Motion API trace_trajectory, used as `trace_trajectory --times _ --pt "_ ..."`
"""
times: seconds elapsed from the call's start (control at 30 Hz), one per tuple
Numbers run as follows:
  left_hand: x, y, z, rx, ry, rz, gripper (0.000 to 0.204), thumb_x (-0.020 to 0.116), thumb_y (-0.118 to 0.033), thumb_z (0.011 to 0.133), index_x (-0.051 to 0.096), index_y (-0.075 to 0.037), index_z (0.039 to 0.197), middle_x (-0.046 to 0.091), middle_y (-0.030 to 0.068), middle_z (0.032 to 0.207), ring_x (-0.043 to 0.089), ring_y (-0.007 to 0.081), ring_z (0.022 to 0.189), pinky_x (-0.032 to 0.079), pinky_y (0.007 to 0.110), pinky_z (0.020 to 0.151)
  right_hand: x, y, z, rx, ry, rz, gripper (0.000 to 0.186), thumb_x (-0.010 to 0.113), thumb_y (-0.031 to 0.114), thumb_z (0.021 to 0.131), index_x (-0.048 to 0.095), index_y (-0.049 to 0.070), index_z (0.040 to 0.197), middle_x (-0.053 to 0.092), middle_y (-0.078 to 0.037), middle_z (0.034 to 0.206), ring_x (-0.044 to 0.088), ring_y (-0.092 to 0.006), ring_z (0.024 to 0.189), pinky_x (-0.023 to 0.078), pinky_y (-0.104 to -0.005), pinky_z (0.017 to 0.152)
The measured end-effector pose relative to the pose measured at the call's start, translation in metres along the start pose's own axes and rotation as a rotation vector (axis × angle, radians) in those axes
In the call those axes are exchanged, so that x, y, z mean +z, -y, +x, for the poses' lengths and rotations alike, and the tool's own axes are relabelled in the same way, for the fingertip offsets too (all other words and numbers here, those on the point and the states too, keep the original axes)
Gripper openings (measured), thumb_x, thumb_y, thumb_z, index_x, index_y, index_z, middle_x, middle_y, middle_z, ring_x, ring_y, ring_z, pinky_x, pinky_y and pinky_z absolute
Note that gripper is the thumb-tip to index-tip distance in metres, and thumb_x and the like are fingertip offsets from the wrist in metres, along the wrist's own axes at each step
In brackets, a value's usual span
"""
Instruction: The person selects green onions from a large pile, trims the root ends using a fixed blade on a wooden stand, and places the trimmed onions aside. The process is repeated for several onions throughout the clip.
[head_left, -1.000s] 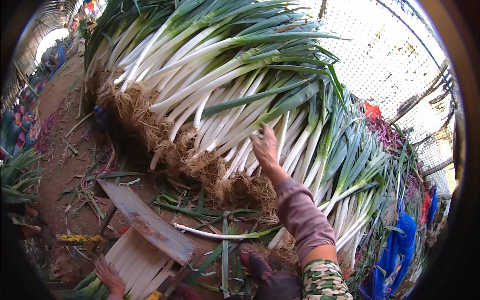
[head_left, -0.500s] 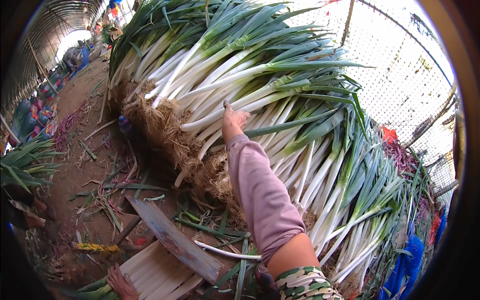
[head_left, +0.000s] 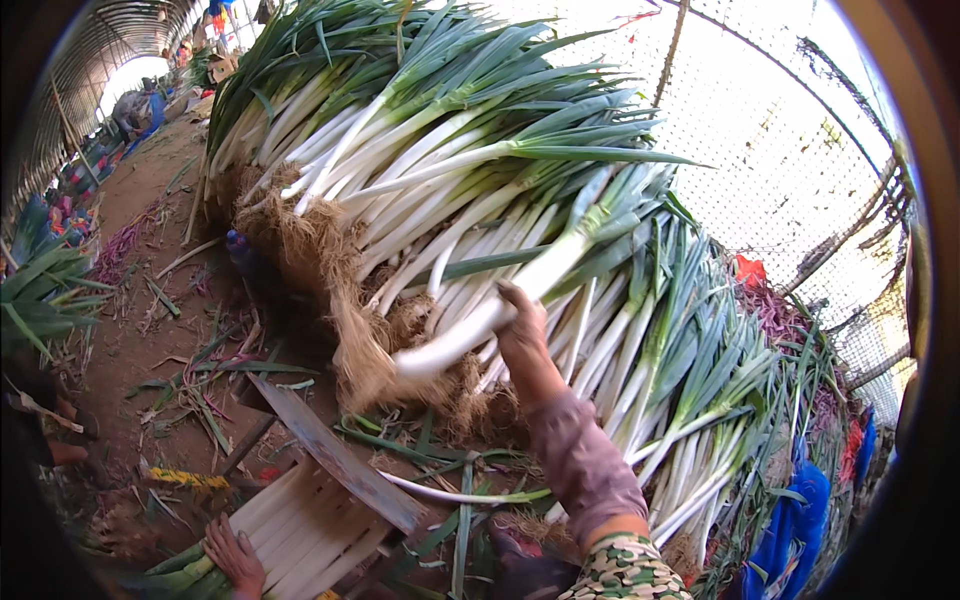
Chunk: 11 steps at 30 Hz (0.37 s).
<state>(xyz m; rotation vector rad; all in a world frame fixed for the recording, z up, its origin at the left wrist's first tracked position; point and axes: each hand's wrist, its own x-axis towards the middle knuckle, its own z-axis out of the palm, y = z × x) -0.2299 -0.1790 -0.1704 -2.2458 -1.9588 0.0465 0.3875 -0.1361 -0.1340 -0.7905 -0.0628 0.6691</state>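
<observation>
My right hand (head_left: pixel 526 335) is closed around the white shaft of a leek (head_left: pixel 452 345), lifted in front of the big heap. Its bushy roots (head_left: pixel 360 350) hang toward the left and are smeared by motion; its green leaves point up to the right. A large heap of leeks (head_left: pixel 440 150) lies beyond, roots toward the left and leaves to the right. At the lower left, my left hand (head_left: pixel 235 560) rests with fingers stretched out on a row of trimmed leeks (head_left: pixel 300 530). That row lies against an upright worn metal plate (head_left: pixel 335 450).
Leaf scraps and a loose leek (head_left: pixel 450 494) lie on the dirt floor (head_left: pixel 150 270). Blue sheeting (head_left: pixel 795 515) is at the lower right, a mesh wall (head_left: pixel 760 130) behind the heap. More leek greens (head_left: pixel 45 290) sit at the left, beside a partly visible person's hand (head_left: pixel 68 453).
My right hand has taken hold of a leek from the heap and drawn it nearer and to the right. My left hand stays on the trimmed row. The view has shifted slightly.
</observation>
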Motion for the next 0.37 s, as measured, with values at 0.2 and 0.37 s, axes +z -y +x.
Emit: trace_trajectory --times 0.2,0.37 --pt "0.021 0.051 0.031 -0.075 0.146 -0.437 0.047 0.056 -0.016 0.089 0.046 -0.003 0.134 0.051 0.0157 0.129 0.046 0.0290 0.122 0.032 0.045 0.103 -0.086 0.124 -0.133 0.138 -0.165 -0.110 0.030 0.076 0.008 0.074 0.060 -0.001 0.097 0.063 -0.008 0.081 0.061 -0.0205 0.066 0.053 -0.0349 0.058" --pt "-0.186 -0.052 0.042 -0.117 0.267 -1.288 0.039 0.059 -0.025 0.092 0.055 -0.011 0.128 0.061 0.0056 0.115 0.060 0.0162 0.102 0.049 0.032 0.086 -0.132 0.184 -0.209 0.206 -0.137 -0.285 0.036 0.074 0.013 0.079 0.061 -0.006 0.106 0.064 -0.009 0.080 0.064 -0.0210 0.067 0.055 -0.0324 0.056"
